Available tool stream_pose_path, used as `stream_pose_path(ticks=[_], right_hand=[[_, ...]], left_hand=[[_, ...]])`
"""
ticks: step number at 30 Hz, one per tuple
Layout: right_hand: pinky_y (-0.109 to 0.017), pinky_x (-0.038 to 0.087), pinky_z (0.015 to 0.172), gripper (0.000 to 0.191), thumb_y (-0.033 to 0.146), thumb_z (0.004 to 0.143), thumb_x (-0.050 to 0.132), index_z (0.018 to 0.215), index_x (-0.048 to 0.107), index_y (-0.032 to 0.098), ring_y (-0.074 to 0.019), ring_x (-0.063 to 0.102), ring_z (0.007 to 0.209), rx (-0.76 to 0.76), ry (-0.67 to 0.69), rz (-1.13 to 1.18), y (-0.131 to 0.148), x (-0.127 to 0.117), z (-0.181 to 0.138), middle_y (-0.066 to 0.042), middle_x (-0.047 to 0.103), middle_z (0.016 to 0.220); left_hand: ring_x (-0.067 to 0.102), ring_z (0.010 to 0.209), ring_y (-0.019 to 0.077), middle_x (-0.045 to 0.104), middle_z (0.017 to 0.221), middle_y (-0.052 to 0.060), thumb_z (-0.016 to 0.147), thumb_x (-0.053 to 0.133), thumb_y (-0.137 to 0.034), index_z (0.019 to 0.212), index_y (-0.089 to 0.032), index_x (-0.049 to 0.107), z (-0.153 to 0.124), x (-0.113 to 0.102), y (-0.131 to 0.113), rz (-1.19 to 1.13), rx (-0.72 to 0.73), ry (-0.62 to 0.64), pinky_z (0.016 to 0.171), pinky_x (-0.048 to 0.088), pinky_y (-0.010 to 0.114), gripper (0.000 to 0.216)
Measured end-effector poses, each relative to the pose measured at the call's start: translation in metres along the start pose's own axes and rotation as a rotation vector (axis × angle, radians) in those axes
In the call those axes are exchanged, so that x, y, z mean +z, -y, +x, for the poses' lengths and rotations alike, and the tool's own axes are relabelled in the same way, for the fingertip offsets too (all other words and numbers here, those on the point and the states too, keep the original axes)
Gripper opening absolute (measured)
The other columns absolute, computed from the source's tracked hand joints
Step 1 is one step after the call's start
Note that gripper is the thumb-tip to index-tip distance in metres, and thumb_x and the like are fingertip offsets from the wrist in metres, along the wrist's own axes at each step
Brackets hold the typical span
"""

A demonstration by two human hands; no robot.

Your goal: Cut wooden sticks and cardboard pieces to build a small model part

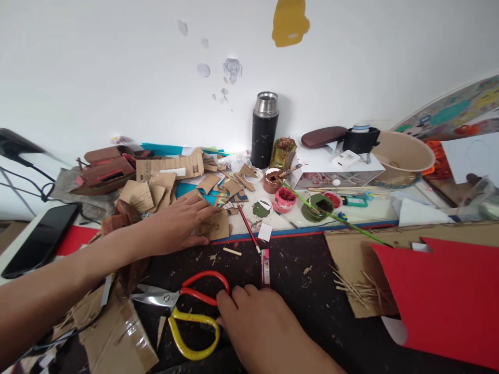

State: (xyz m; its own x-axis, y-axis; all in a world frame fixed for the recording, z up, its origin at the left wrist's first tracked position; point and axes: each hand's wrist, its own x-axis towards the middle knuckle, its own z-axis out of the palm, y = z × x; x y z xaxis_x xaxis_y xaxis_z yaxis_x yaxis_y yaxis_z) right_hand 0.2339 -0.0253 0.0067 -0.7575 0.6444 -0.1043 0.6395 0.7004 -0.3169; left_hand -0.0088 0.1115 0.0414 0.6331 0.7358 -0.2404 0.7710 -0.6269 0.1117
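Note:
My left hand (191, 218) lies palm down with its fingers spread over small cardboard pieces (218, 226) at the table's back edge. Lower in the view, my right hand (257, 322) rests on the dark tabletop with its fingers curled under; whatever is in them is hidden. Beside its thumb lies a pair of scissors (170, 298) with one red and one yellow handle, blades pointing left and slightly apart. A narrow pink-and-white item (265, 267) shows just beyond the right knuckles. A red pencil (248, 228) lies between the hands and the paint pots.
Paint pots (284, 200), a green stick (335, 215) and a black flask (265, 130) stand or lie along the back. Cardboard scraps (120, 332) and a phone (41, 239) are at left. Red sheet (448, 301) and thin sticks (362, 288) lie at right.

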Motion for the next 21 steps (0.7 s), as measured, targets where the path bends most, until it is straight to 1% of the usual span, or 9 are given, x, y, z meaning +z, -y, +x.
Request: stream_pose_path(ticks=[4,7,10,13,17,21], right_hand=[[-0.031,0.053,0.052,0.030,0.024,0.096,0.076,0.122,0.064,0.015,-0.0249,0.073,0.071,0.014,0.001,-0.012,0.002,-0.002,0.000,-0.009,0.076,0.088],[-0.030,0.052,0.052,0.024,0.027,0.097,0.075,0.116,0.064,0.016,-0.0233,0.072,0.070,0.018,-0.025,-0.005,0.002,-0.002,-0.001,-0.008,0.075,0.087],[-0.032,0.052,0.051,0.023,0.029,0.099,0.073,0.115,0.063,0.017,-0.0231,0.071,0.069,0.019,-0.043,-0.002,0.002,-0.002,-0.001,-0.007,0.075,0.089],[-0.033,0.053,0.049,0.027,0.031,0.099,0.073,0.119,0.064,0.016,-0.0240,0.071,0.070,0.025,-0.049,-0.018,0.002,-0.003,0.000,-0.007,0.076,0.090],[-0.034,0.053,0.047,0.026,0.031,0.098,0.073,0.118,0.065,0.015,-0.0245,0.072,0.070,0.017,-0.039,-0.008,0.001,-0.008,0.001,-0.007,0.076,0.090],[-0.033,0.052,0.047,0.021,0.028,0.100,0.069,0.116,0.066,0.014,-0.0242,0.073,0.069,0.006,-0.004,0.013,0.001,-0.011,0.002,-0.008,0.076,0.089]], left_hand=[[0.056,0.137,0.0364,0.067,0.141,0.016,0.093,0.065,-0.047,0.150,-0.020,0.057,0.000,0.003,0.002,-0.009,0.003,-0.018,0.122,0.036,0.050,0.063],[0.056,0.137,0.0385,0.068,0.140,0.017,0.093,0.065,-0.049,0.149,-0.021,0.059,0.001,0.007,0.003,-0.005,0.017,-0.048,0.121,0.037,0.053,0.063],[0.057,0.135,0.0395,0.069,0.140,0.016,0.094,0.063,-0.042,0.148,-0.021,0.060,0.001,0.007,0.002,0.007,0.026,-0.074,0.118,0.040,0.054,0.058],[0.058,0.133,0.0366,0.068,0.141,0.015,0.096,0.059,-0.033,0.150,-0.020,0.058,0.002,0.004,0.000,0.039,0.029,-0.073,0.117,0.040,0.051,0.055],[0.060,0.130,0.0365,0.070,0.139,0.015,0.094,0.061,-0.035,0.149,-0.022,0.059,0.003,0.002,-0.003,0.062,0.039,-0.051,0.115,0.043,0.052,0.057],[0.063,0.127,0.0373,0.073,0.133,0.014,0.092,0.060,-0.031,0.145,-0.022,0.063,0.004,0.003,-0.005,0.019,0.027,-0.109,0.113,0.045,0.052,0.055]])
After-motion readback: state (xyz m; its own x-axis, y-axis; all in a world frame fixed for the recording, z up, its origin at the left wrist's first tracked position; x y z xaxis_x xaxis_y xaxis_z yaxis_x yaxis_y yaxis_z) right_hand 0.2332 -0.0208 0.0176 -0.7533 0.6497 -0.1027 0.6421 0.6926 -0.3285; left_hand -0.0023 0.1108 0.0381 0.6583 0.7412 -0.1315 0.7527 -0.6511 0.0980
